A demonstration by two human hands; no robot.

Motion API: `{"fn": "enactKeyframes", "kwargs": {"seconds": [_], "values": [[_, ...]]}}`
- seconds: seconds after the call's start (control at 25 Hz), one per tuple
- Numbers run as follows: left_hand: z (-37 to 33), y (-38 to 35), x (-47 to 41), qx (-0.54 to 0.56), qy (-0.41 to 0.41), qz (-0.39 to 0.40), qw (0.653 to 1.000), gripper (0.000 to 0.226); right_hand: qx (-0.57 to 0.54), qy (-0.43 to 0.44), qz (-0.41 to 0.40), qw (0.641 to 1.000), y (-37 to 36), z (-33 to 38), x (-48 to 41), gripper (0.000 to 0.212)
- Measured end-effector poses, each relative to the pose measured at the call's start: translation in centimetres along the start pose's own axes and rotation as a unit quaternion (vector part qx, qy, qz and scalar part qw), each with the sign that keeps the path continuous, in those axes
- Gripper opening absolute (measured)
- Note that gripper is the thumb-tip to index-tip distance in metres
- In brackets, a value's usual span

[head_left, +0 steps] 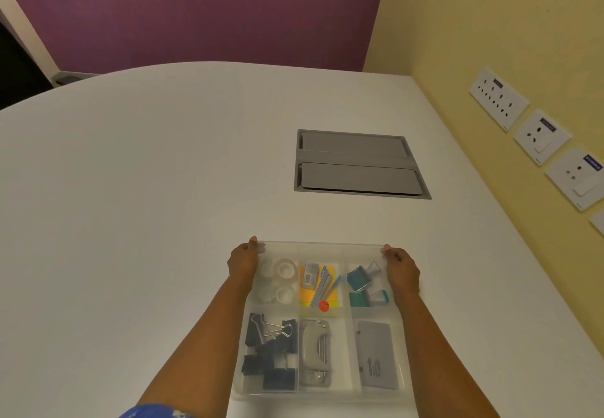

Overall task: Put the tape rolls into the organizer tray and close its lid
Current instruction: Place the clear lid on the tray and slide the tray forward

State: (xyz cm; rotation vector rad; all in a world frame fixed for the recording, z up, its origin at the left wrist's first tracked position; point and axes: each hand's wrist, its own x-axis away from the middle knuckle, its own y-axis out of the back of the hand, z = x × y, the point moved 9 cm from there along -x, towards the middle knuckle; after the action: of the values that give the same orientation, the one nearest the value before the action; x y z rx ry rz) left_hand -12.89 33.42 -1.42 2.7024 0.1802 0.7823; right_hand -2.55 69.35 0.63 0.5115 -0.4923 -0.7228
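Note:
A clear plastic organizer tray [322, 394] lies on the white table near me, with a translucent lid [322, 249] lying over it. Two clear tape rolls [287, 269] sit in its far-left compartment, seen through the lid. My left hand [243, 259] grips the lid's far-left corner. At the far-right corner my right hand [401, 265] grips it the same way. Both forearms run along the tray's sides.
Other compartments hold black binder clips [269, 352], a grey hole punch [314, 350], a grey card box [376, 355], yellow notes with pens [318, 286] and teal clips [362, 282]. A grey cable hatch [356, 164] is set into the table beyond. Wall sockets [500, 98] line the yellow wall at right.

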Motion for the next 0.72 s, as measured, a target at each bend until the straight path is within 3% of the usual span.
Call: {"fn": "enactKeyframes", "kwargs": {"seconds": [0.24,0.4,0.56,0.72], "values": [[-0.5,-0.2,0.0,-0.027,-0.011,-0.015,0.999,0.045,-0.002,-0.014,-0.009,1.000,0.1,-0.2,-0.1,0.041],[-0.8,0.2,0.8,-0.073,-0.063,-0.067,0.993,0.039,0.023,0.039,-0.045,0.998,0.4,0.8,0.7,0.033],[-3.5,-1.1,3.1,-0.243,-0.255,-0.085,0.932,0.041,0.148,0.216,-0.071,0.962,-0.4,3.5,2.8,0.036],[-2.4,-3.2,4.4,-0.389,-0.289,-0.048,0.874,0.051,0.253,0.266,-0.034,0.930,-2.3,3.5,4.3,0.047]]}}
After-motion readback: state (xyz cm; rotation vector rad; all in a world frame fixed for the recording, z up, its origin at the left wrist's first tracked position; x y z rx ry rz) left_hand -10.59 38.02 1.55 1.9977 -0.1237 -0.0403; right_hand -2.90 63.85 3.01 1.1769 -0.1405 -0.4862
